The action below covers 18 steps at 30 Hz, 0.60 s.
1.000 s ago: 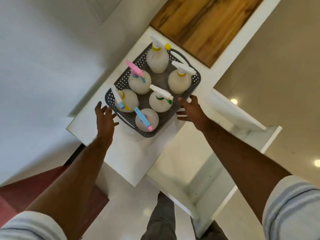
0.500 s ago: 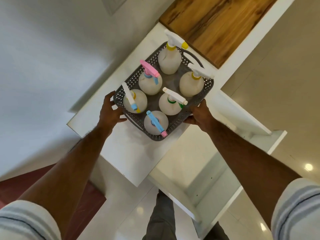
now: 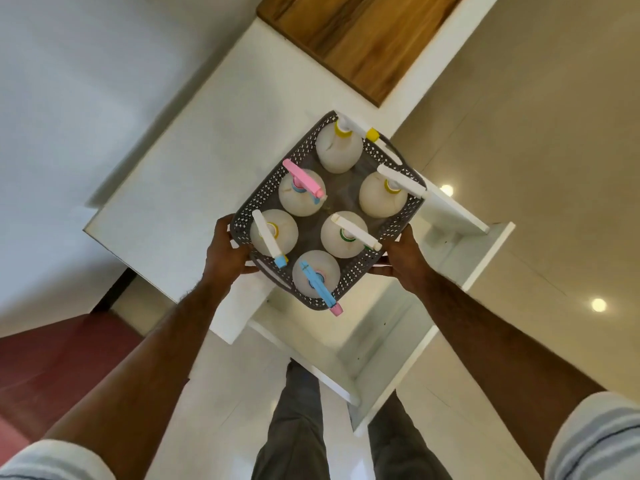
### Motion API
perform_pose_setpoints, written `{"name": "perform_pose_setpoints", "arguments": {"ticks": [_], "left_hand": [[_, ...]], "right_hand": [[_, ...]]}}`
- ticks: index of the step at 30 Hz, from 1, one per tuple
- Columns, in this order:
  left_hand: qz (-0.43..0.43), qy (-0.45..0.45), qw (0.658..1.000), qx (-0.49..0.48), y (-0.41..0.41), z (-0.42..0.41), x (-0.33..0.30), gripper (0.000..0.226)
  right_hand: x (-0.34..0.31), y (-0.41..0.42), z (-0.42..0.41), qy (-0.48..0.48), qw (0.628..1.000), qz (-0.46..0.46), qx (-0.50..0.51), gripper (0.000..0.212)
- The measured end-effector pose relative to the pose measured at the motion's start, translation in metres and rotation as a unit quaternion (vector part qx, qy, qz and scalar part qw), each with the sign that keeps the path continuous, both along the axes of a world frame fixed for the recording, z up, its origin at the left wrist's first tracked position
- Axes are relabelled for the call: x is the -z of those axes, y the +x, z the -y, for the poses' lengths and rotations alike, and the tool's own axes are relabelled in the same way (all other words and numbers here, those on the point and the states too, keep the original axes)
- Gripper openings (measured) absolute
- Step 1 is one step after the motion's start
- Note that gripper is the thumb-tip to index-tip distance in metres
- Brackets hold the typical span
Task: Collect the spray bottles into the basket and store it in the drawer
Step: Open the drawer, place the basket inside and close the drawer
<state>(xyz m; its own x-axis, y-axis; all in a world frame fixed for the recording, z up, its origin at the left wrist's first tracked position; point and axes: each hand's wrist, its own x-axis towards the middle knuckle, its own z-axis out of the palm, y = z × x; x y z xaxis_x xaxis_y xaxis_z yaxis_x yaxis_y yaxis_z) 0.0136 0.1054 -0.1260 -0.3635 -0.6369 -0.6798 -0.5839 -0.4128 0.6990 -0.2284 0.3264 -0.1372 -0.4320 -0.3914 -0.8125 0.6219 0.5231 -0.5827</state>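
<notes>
Gripping the grey perforated plastic basket point(image 3: 393, 216) at its two long sides, the left hand point(image 3: 227, 252) and right hand point(image 3: 403, 259) have their fingers curled around and under the rim near its close end. All six white round-bodied spray bottles point(image 3: 302, 197) stand upright inside it in two rows, so the collecting looks finished and storing remains. The basket appears held just above the corner of the white worktop point(image 3: 166, 188), its long axis running away from the person toward the wooden board point(image 3: 360, 39). The open white drawer point(image 3: 391, 337) lies below and to the right, nearer the right hand, partly under the basket already. Its raised side walls and the worktop edge are what the basket must clear going down; tall trigger heads could catch if it tilts.
</notes>
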Motion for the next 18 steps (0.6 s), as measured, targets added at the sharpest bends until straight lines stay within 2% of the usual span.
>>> {"name": "perform_pose_setpoints", "arguments": {"ticks": [7, 12, 18], "left_hand": [[0.016, -0.013, 1.000, -0.009, -0.019, -0.071, -0.006, 0.069], [0.038, -0.036, 0.999, 0.011, -0.031, -0.115, -0.012, 0.081], [0.063, -0.060, 0.996, 0.020, -0.039, -0.147, 0.005, 0.064]], "right_hand": [[-0.001, -0.010, -0.070, 0.013, 1.000, 0.002, 0.025, 0.047], [-0.002, -0.016, -0.109, 0.035, 0.999, 0.005, 0.033, 0.049], [0.010, -0.016, -0.136, 0.056, 0.998, -0.001, 0.034, 0.048]]}}
